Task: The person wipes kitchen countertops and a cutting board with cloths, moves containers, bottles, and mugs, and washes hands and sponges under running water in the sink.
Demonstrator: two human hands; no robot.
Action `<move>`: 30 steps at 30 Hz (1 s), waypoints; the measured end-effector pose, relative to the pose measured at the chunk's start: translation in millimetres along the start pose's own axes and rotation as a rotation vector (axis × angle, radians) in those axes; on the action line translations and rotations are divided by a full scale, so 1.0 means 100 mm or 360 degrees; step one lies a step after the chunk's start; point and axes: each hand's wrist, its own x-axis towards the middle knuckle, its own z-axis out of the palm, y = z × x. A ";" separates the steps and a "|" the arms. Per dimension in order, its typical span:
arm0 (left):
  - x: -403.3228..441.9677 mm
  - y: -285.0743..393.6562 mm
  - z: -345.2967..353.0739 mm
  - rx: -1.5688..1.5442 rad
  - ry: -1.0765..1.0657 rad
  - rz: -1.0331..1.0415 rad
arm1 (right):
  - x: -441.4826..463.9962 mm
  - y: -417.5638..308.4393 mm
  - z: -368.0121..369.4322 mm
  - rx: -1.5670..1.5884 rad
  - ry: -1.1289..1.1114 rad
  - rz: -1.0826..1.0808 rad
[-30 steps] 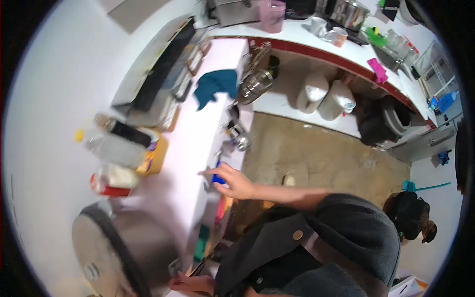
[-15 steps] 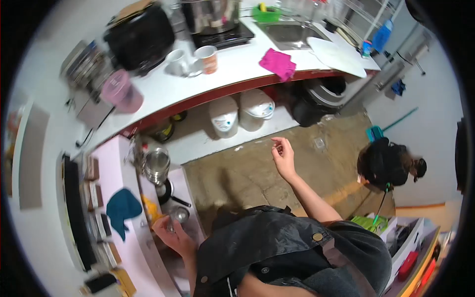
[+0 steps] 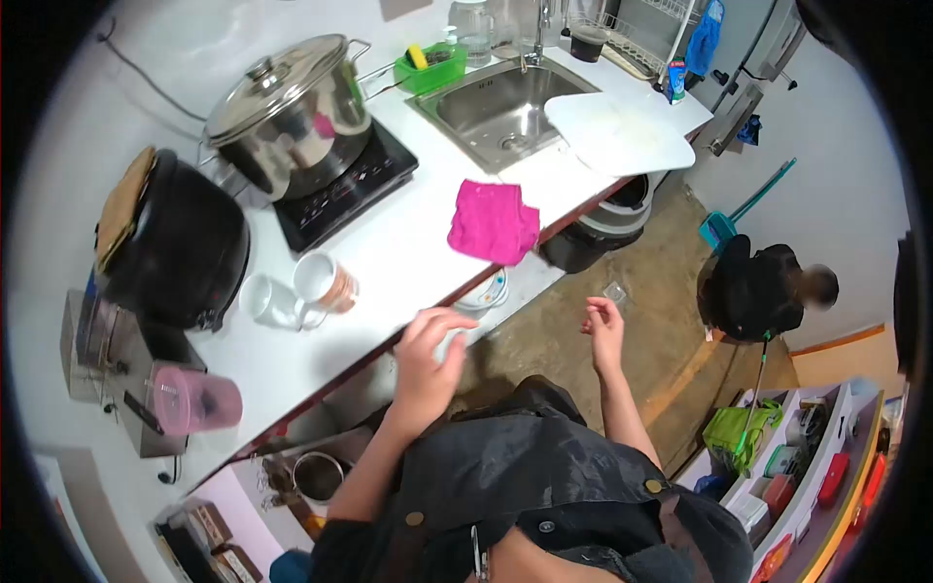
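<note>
My left hand (image 3: 428,369) is raised just off the front edge of the white counter (image 3: 398,228), thumb and fingers parted, with nothing in it. Further right, my right hand (image 3: 604,335) hangs over the floor, its fingers loosely bent and holding nothing. A folded pink cloth (image 3: 494,222) lies near the counter's edge, beyond my left hand. To the left of that hand stand two mugs, a clear glass one (image 3: 269,301) and a white one with an orange pattern (image 3: 324,282). Behind them a big lidded steel pot (image 3: 292,121) sits on a black induction cooker (image 3: 360,185).
Along the counter are a black cooker (image 3: 180,243), a pink container (image 3: 199,400), a sink (image 3: 505,112), a green basket (image 3: 432,70) and a white cutting board (image 3: 622,134). A person (image 3: 763,291) crouches at right near a teal dustpan (image 3: 719,228). Drawers (image 3: 807,466) stand at lower right.
My view has moved closer to the counter. My left hand has gone from the low shelf with the pans to the counter's front edge; my right hand still hangs over the floor.
</note>
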 end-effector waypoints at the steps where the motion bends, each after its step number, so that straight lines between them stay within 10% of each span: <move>1: 0.29 0.01 0.17 -0.0058 -0.0105 0.0023 | 0.15 -0.08 -0.10 0.0010 0.0114 0.0071; 7: 1.52 -0.69 1.39 0.0601 0.0133 0.0183 | 1.63 -0.02 -1.09 0.0250 0.0514 0.0173; 11: 2.07 -1.06 1.89 0.1386 0.0268 -0.0374 | 2.84 -0.11 -1.75 0.0122 0.0442 0.0156; 27: 4.84 -3.06 0.81 0.1754 0.0604 -0.0756 | 4.72 -0.92 -1.88 0.1002 0.0172 0.0560; 30: 4.82 -3.06 0.78 0.1644 0.0692 -0.0672 | 4.68 -1.43 -1.91 0.1067 -0.0329 0.0563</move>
